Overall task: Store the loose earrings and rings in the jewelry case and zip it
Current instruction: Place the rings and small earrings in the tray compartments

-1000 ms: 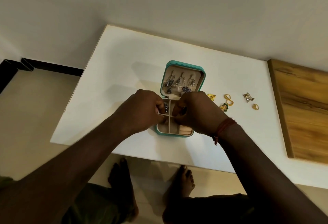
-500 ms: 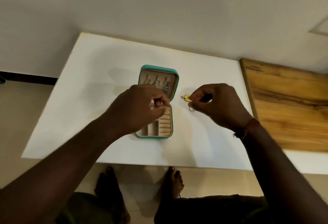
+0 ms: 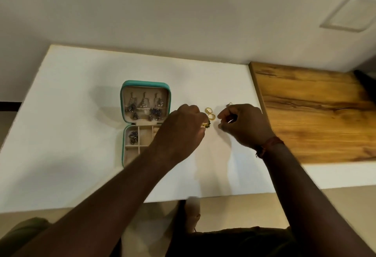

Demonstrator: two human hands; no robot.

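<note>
Nearest, the left hand crosses the open jewelry case, fingertips closed on a gold-and-green earring on the white table; the right hand is curled beside it, on what I cannot tell. Just beyond lie two gold rings, touching, and one small piece. All likely light, stiff, slippery: pinch each by rim or hook. One dark earring sits in a compartment; at least three drop earrings hang in the lid

You're looking at a white counter set against a pale wall, a wooden board over its right end, and beige floor below.
</note>
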